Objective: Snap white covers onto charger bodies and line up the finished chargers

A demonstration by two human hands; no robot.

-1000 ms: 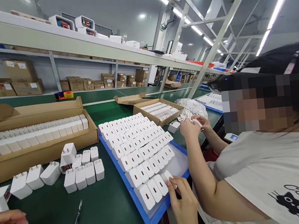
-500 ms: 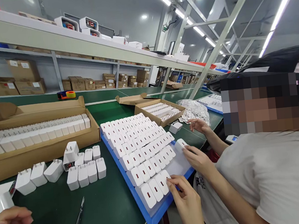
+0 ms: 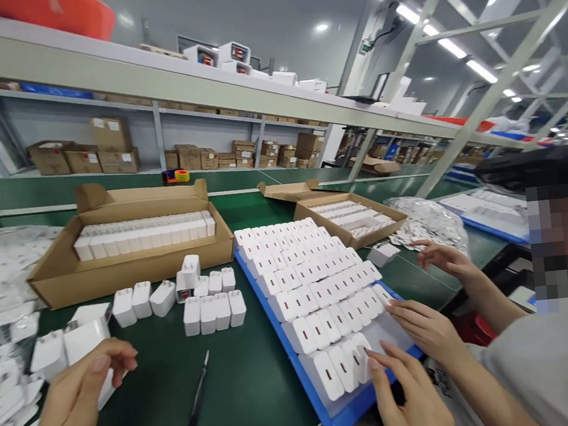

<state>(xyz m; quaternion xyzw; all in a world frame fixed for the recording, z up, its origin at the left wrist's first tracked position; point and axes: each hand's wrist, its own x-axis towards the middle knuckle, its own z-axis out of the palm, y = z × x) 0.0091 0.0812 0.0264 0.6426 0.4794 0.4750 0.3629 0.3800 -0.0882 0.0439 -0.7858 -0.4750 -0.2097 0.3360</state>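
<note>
My right hand pinches a tilted white charger at the front row of a blue tray. Rows of upright white chargers, each with a small slot on its face, fill much of that tray. On the left, my left hand hovers with loosely bent fingers, seemingly holding nothing. A white block stands just behind it, and another white piece shows partly beneath its fingers. Several chargers with prongs up stand between my left hand and the tray. Black tweezers lie on the green table.
A co-worker's hand touches a charger on the tray's right side; their other hand is farther back. Open cardboard boxes of chargers stand behind. White parts in clear plastic lie left, and a plastic bag right.
The view has turned left, bringing the plastic-wrapped parts into sight. The co-worker's nearer hand has brought a charger into a tray row. My right hand stays at the front-row charger.
</note>
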